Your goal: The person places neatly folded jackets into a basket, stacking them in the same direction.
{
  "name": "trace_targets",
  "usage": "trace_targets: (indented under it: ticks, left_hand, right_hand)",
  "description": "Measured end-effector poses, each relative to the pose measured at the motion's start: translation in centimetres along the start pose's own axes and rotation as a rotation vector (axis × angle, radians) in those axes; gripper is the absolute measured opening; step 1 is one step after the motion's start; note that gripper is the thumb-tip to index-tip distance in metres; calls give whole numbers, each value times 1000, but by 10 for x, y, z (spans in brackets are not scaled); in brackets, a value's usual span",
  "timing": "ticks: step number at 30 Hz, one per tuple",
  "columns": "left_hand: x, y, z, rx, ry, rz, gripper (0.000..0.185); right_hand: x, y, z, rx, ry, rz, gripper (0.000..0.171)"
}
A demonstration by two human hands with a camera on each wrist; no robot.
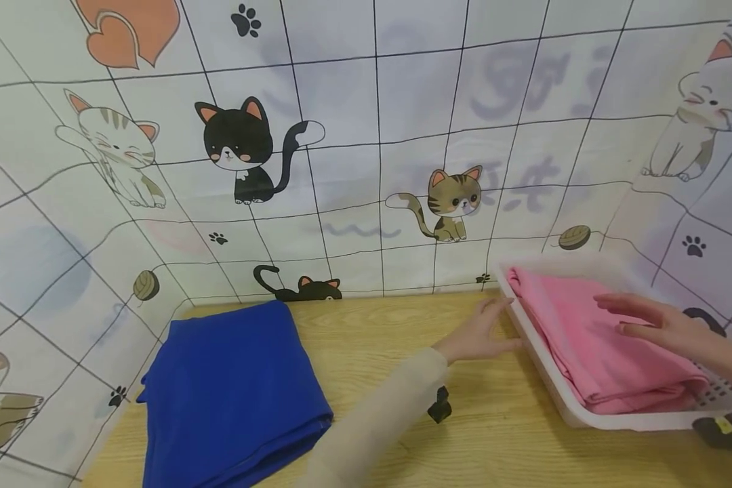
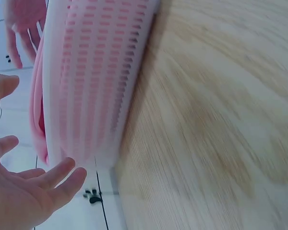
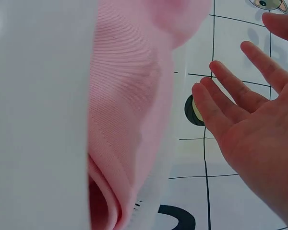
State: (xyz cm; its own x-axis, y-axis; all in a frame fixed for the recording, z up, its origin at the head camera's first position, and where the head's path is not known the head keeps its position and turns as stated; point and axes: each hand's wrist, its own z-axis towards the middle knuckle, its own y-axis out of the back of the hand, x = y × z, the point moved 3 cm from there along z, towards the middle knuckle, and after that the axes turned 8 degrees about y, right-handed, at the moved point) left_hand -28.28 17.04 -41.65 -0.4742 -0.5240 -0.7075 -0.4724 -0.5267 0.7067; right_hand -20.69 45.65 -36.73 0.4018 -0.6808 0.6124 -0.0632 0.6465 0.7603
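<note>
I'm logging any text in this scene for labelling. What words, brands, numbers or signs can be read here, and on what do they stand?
No text can be read.
Cat-print backdrop: faint grey marks show through the sheet, too blurred to read; the rest is drawings of cats, paw prints and yarn balls.
Blue cloth: no label visible.
Pink cloth and white basket: no label or brand visible.

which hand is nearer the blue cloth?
Left. The left hand rests on the wooden table beside the white basket, with bare tabletop between it and the blue cloth. The right hand is farther away, over the pink cloth.
</note>
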Motion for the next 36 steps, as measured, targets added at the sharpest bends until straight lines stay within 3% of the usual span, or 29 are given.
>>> trace_targets:
  ticks: [5, 12, 18, 24, 31, 36]
  left_hand:
    - [22, 11, -13, -3, 3, 22, 76]
    - [52, 19, -40, 76, -14, 58, 74]
    - [75, 26, -67, 104, 43, 37, 71]
    - [89, 34, -88, 108, 83, 46, 70]
    - [101, 49, -107, 89, 81, 53, 69]
    - [109, 57, -123, 63, 90, 33, 68]
  right_hand:
    - [1, -2, 0, -3, 45, -2, 49]
    - [5, -10, -1, -28, 178, -79, 52]
    - [16, -14, 1, -32, 239, -85, 51]
    - [30, -23, 6, -19, 301, -88, 52]
    - [45, -36, 16, -14, 293, -227, 52]
    - [60, -46, 26, -8, 311, -260, 49]
